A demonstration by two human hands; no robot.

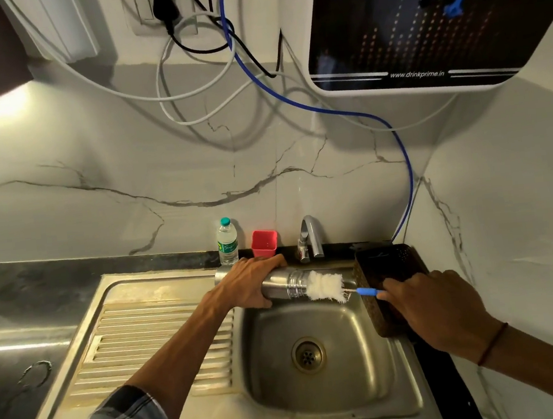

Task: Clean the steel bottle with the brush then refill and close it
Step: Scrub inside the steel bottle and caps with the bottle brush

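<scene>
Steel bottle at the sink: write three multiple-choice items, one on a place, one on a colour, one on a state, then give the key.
1. Where does the plastic water bottle stand?
A. in the basin
B. behind the sink, left of the red cup
C. inside the dark basket

2. What colour is the handle of the brush?
A. blue
B. green
C. black

3. How is the steel bottle held?
A. upright under the tap
B. lying in the basin
C. sideways over the sink, mouth at the bristles

Key: 1 B, it stands at the back wall beside the cup. 2 A, blue shows at the right hand. 3 C, the left hand holds it level.
</scene>
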